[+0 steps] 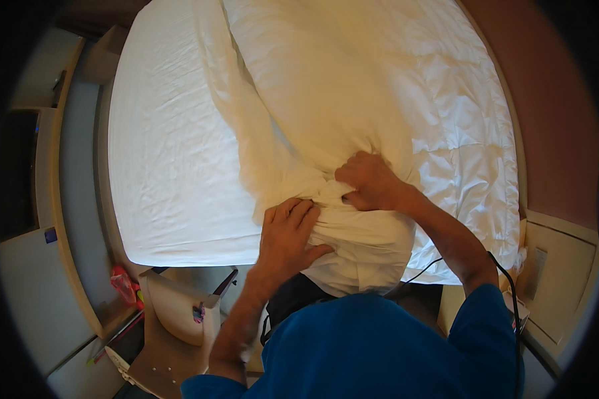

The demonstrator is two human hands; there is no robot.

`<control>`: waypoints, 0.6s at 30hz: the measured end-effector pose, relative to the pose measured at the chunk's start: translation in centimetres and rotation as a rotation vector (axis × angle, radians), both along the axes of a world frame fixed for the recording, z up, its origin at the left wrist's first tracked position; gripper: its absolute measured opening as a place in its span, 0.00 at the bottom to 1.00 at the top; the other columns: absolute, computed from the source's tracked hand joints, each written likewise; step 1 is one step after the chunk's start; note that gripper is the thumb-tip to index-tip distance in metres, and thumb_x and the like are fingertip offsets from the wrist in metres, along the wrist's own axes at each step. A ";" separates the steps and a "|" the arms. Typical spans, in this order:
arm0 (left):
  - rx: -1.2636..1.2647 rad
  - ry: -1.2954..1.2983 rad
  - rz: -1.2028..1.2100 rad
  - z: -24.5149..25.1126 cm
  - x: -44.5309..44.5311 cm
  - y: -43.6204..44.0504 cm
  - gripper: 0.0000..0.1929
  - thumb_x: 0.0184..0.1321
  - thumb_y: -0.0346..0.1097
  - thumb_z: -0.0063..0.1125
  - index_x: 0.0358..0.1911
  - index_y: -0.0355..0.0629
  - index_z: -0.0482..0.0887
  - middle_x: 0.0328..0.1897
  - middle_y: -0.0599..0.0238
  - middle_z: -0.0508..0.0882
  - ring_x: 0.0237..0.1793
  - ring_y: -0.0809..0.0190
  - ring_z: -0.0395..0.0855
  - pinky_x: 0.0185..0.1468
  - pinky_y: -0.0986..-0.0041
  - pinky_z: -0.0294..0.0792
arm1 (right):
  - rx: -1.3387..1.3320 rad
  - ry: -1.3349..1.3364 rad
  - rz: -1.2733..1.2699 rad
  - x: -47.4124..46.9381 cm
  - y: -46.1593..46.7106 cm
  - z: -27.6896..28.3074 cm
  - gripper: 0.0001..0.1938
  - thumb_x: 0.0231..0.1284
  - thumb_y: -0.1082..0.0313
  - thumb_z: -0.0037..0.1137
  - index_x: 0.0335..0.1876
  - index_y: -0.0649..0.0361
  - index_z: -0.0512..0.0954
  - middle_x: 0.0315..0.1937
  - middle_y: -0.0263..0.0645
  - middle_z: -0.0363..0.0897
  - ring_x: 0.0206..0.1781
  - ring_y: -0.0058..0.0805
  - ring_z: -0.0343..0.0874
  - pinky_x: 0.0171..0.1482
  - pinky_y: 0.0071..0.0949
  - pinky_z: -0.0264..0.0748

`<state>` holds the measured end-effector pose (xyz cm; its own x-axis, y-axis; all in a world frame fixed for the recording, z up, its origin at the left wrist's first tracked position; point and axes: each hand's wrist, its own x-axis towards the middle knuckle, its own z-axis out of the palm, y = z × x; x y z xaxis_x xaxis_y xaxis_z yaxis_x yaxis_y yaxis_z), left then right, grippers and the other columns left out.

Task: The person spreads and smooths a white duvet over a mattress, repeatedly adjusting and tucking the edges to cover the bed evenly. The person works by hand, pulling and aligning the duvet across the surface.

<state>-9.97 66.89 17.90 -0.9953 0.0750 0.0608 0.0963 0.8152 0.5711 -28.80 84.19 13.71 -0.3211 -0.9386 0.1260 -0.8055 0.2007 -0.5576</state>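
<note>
A soft white fabric cover point(324, 80) with a bulky filling lies along the middle of the bed, bunched at its near end. My right hand point(372, 182) grips the gathered cloth, its fingers bent into the folds and thumb tucked beneath. To its lower left, my left hand point(287, 239) presses on the same cloth. The left fingers curl over the folds, and the thumb lies apart from them; whether they pinch the fabric is hidden. The near end point(364, 259) of the cover hangs against my body.
A white fitted sheet point(174, 149) spans the bed's left side, and a quilted white comforter point(464, 124) the right. At lower left stands a plastic chair point(174, 309) near a pink plastic bag point(124, 285). A black cable point(510, 284) runs past my right arm. Cabinets point(554, 274) flank the bed.
</note>
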 end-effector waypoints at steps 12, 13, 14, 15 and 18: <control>0.146 -0.382 -0.180 -5.7 -9.2 -2.8 0.10 0.56 0.28 0.59 0.41 0.43 0.87 0.37 0.54 0.87 0.37 0.45 0.84 0.42 0.58 0.75 | -0.072 -0.020 0.212 -0.3 0.3 -2.6 0.12 0.43 0.62 0.69 0.31 0.56 0.77 0.28 0.36 0.79 0.35 0.38 0.79 0.45 0.37 0.72; 0.086 -0.442 -0.177 -6.0 -9.5 -2.9 0.09 0.55 0.28 0.59 0.40 0.42 0.88 0.35 0.53 0.87 0.36 0.45 0.84 0.41 0.58 0.75 | -0.074 -0.021 0.217 -0.3 0.1 -2.5 0.12 0.44 0.62 0.69 0.32 0.56 0.77 0.28 0.36 0.79 0.36 0.38 0.79 0.45 0.37 0.72; 0.095 -0.487 -0.155 -6.2 -9.8 -3.3 0.09 0.54 0.28 0.59 0.38 0.42 0.88 0.33 0.52 0.87 0.35 0.46 0.85 0.41 0.58 0.75 | -0.082 -0.029 0.227 -0.3 -0.1 -2.3 0.12 0.45 0.62 0.69 0.32 0.56 0.77 0.28 0.36 0.79 0.36 0.38 0.79 0.46 0.37 0.72; 0.076 -0.581 -0.122 -6.3 -10.2 -3.7 0.08 0.53 0.28 0.59 0.36 0.41 0.88 0.31 0.52 0.87 0.34 0.46 0.85 0.40 0.58 0.75 | -0.036 -0.004 0.239 -0.4 -0.2 -2.1 0.12 0.46 0.62 0.69 0.32 0.56 0.78 0.28 0.36 0.80 0.37 0.38 0.79 0.46 0.37 0.72; 0.057 -0.680 -0.085 -6.4 -10.5 -5.1 0.07 0.51 0.30 0.61 0.33 0.39 0.89 0.27 0.50 0.86 0.31 0.46 0.84 0.38 0.60 0.74 | 0.051 0.010 0.269 -0.7 -0.5 -1.4 0.11 0.48 0.62 0.68 0.33 0.56 0.78 0.28 0.36 0.80 0.38 0.38 0.80 0.46 0.37 0.72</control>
<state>-20.49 61.77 11.51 -0.8043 0.1694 -0.5695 -0.2367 0.7878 0.5686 -29.47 83.66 12.29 -0.0585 -0.9952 0.0780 -0.8388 0.0066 -0.5444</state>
